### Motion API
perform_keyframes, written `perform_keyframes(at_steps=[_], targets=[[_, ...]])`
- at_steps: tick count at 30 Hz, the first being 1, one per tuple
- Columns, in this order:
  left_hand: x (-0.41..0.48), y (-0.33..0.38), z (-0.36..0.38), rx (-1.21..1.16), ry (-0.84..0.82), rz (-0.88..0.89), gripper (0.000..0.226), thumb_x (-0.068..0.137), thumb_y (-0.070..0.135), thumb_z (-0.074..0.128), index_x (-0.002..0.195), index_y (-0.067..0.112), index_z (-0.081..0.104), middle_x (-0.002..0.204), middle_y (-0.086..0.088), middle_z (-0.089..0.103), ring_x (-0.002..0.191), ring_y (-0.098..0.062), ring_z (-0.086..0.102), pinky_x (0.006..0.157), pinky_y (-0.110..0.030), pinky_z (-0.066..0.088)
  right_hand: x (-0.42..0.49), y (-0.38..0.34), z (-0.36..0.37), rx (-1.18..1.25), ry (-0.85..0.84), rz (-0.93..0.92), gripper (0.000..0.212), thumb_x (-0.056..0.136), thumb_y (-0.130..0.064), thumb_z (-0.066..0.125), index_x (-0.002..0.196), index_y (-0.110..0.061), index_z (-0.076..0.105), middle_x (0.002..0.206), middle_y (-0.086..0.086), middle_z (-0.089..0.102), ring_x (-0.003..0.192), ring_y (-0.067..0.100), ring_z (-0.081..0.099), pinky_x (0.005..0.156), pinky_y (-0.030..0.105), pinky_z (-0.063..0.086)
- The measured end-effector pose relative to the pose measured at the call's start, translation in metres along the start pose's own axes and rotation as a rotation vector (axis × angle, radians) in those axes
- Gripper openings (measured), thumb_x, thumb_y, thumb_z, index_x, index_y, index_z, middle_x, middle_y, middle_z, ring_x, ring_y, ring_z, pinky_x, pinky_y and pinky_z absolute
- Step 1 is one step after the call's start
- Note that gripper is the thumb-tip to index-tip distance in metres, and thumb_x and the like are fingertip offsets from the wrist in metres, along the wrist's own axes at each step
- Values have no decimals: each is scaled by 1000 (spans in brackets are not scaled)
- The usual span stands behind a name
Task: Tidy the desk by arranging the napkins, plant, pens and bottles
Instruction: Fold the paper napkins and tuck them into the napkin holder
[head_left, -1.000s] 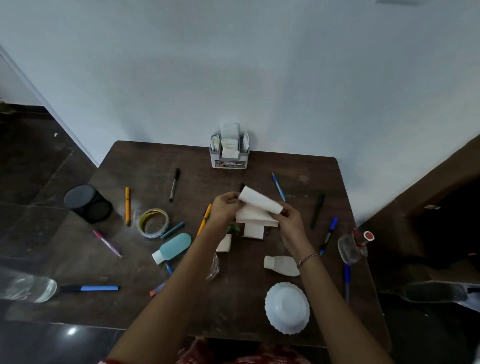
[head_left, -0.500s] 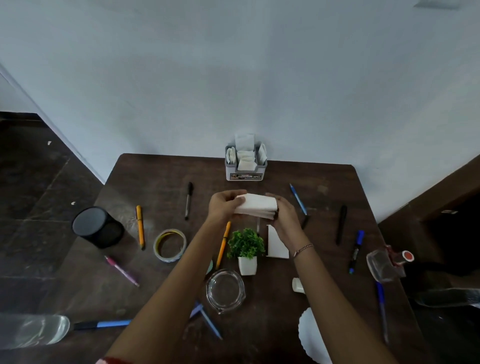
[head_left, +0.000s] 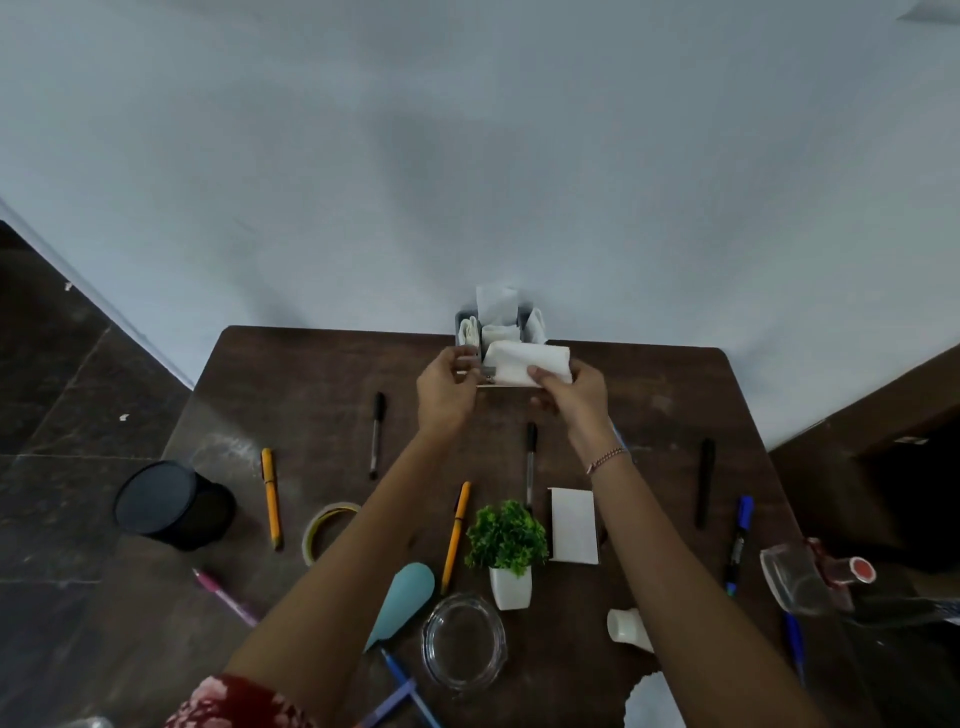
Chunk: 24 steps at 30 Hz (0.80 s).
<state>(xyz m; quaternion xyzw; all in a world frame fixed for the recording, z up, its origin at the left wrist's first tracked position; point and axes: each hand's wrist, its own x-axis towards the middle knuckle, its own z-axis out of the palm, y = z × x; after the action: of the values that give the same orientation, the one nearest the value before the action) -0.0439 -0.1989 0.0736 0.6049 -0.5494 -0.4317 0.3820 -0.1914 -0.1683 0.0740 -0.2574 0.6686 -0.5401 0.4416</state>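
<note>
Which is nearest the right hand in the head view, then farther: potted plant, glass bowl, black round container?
From the right hand:
1. Potted plant, centre of desk, nearest.
2. Glass bowl, below the plant.
3. Black round container, far left edge.

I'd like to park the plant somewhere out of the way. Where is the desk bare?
Bare patches: the far left corner, between the napkin holder and the black pen; and the far right corner, beyond the black marker. The near middle is crowded: plant, glass bowl, teal bottle, orange pen, folded napkin.
</note>
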Motion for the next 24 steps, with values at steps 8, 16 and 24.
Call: perform_keyframes(at_steps=[8,16,24], targets=[[67,12,23,708,-37,286,40,87,-2,51,123,15,60,113,-6,64,116,-24,43,74,-33,44,61,-40,8,-515,48,-461,10,81,0,65,88,-4,61,81,1,61,68,8,56,61,18,52],[100,-3,48,999,-137,355,30,92,10,50,119,15,62,111,-7,66,114,-26,44,81,-34,40,105,-46,34,-603,-106,-544,11,84,-2,61,92,-8,67,88,7,69,75,12,57,60,5,40],[95,-21,51,938,-70,383,25,92,16,54,112,20,68,108,-5,66,116,-25,46,84,-35,40,124,-38,39,-935,-331,-507,17,82,2,59,89,-10,68,92,11,70,85,23,63,66,25,46]])
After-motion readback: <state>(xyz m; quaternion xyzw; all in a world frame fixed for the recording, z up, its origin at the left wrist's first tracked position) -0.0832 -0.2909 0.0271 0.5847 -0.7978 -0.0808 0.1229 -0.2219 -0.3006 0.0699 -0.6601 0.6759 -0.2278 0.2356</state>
